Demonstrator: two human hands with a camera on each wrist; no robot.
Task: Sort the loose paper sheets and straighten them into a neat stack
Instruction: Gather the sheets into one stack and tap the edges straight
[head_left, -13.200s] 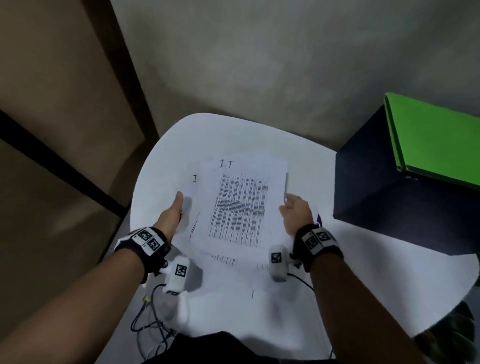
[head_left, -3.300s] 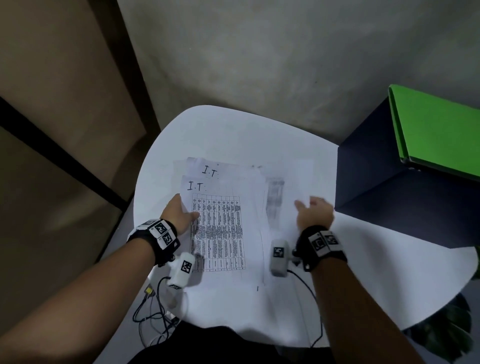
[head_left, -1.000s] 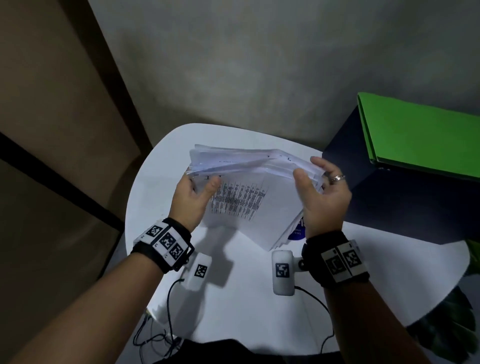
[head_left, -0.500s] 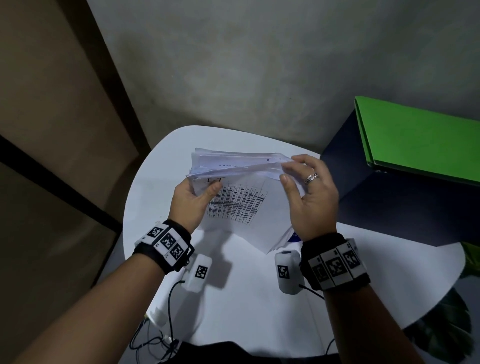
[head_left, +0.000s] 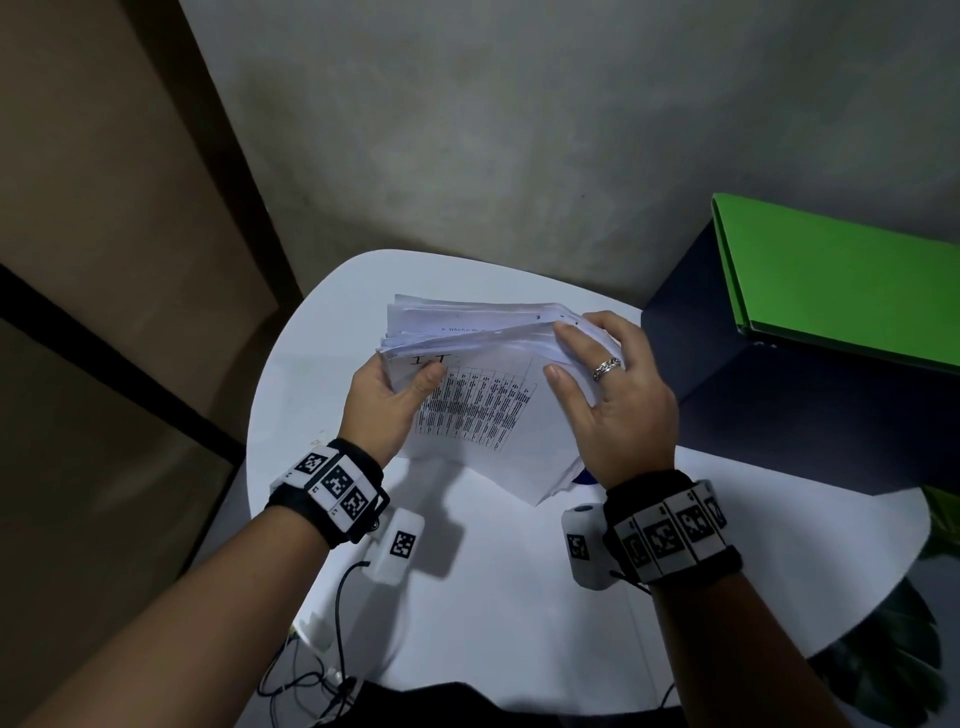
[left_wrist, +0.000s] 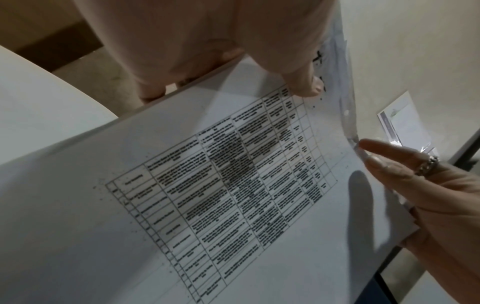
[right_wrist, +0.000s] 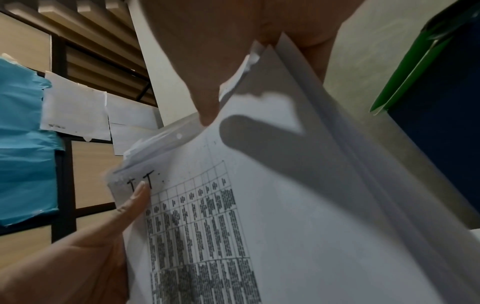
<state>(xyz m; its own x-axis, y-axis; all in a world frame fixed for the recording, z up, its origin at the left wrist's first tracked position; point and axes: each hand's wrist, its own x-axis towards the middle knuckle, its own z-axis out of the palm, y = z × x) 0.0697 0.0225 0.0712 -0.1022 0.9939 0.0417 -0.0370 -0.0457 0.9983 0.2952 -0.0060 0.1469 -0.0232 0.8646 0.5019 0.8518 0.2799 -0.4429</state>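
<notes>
Both hands hold a bundle of loose paper sheets (head_left: 483, 415) tilted up above the white table (head_left: 498, 597). The front sheet carries a printed table (left_wrist: 233, 195) and the handwritten letters "I.T" (right_wrist: 140, 181). The sheets' top edges are fanned and uneven. My left hand (head_left: 387, 402) grips the left side, its thumb (left_wrist: 306, 86) pressed on the front sheet. My right hand (head_left: 618, 405), with a ring, grips the right edge between thumb and fingers (right_wrist: 207, 107). The lower corner of the bundle hangs just above the table.
A dark blue box (head_left: 779, 415) with a green folder (head_left: 841, 280) on top stands at the table's right, close to my right hand. Cables (head_left: 332, 649) hang at the near edge. A plant (head_left: 893, 665) shows at lower right. A grey wall is behind.
The sheets that lay spread on the table seconds ago are now gathered and lifted in both hands. Over the last half second the right hand's fingers shifted slightly along the top right edge.
</notes>
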